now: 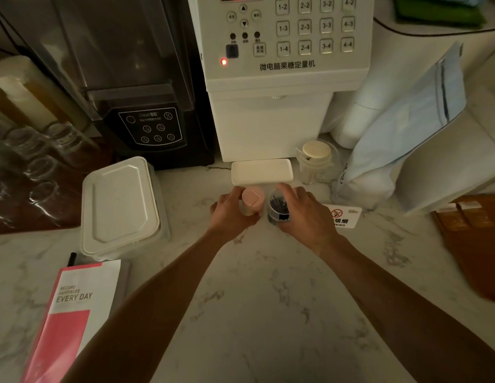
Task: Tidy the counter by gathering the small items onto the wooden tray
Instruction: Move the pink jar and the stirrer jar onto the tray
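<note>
Right of your grips lies the brown wooden tray [473,244]; left hand [231,214] clasps pink-capped cylindrical shaker [252,201], right hand [303,214] clasps dark clear-plastic jar [278,207]. Pickup step; carry both rightward next.

The white machine [285,51] at twelve o'clock reads "微电脑果糖定量机", with buttons 1-2 to 4-4. The black blender [151,128] shows "LINGOU". The red-and-white booklet [75,308] at seven o'clock reads "EVERY DAY". The small sign [344,217] reads "吸烟".

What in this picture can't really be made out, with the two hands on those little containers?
- Head view: the lower part of the pink container is hidden by the left hand.
- Head view: the dark bits inside the clear container are too small and dim to name; the right hand covers its far side.
- Head view: the wooden tray is cut off by the right edge.
</note>
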Tool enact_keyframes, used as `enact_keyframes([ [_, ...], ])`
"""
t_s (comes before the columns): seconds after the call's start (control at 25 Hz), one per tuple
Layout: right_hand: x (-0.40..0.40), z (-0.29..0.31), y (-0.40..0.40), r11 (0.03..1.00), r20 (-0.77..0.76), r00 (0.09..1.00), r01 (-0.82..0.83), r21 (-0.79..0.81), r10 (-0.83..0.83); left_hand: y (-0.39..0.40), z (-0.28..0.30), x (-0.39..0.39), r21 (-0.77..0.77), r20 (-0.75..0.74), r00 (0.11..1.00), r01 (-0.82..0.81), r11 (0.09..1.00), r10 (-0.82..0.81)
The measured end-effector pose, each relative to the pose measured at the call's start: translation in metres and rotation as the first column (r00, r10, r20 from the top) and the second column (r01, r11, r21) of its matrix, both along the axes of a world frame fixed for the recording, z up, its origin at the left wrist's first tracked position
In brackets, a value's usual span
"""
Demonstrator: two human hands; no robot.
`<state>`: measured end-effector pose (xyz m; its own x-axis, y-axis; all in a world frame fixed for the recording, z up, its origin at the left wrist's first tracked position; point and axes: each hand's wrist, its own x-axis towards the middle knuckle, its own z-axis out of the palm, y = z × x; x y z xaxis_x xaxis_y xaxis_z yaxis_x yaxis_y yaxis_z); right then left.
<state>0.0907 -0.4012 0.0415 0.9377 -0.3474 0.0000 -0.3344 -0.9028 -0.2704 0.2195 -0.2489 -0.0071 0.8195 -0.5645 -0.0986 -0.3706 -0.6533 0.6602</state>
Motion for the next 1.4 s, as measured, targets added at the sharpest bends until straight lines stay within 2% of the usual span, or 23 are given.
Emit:
enact_keyframes([
  [0.28,0.005,-0.009,0.018,0.998,0.033,0.998,0.043,0.052,-0.045,0.011,0.000,-0.015,-0.065,-0.051,0.997,-0.059,0.996,0.056],
  [0.64,-0.043,-0.010,0.035,0.931,0.127,0.988,0.035,0.363,-0.087,0.060,0.011,-0.051,-0.156,-0.114,0.990,-0.104,0.982,0.087],
  [0.76,-0.080,-0.007,0.046,0.909,0.127,0.988,0.024,0.416,-0.084,0.075,0.016,-0.070,-0.203,-0.161,0.987,-0.055,0.978,0.022],
  [1.0,-0.156,0.002,0.069,0.903,0.116,0.981,0.092,0.419,-0.154,0.090,0.023,-0.114,-0.269,-0.199,0.971,0.077,0.960,-0.134],
  [1.2,-0.206,0.006,0.074,0.828,0.124,0.942,0.206,0.522,-0.313,0.081,0.032,-0.155,-0.302,-0.205,0.941,0.200,0.932,-0.268],
  [1.4,-0.245,0.011,0.059,0.760,0.113,0.892,0.299,0.577,-0.438,0.055,0.030,-0.195,-0.325,-0.273,0.901,0.245,0.914,-0.338],
])
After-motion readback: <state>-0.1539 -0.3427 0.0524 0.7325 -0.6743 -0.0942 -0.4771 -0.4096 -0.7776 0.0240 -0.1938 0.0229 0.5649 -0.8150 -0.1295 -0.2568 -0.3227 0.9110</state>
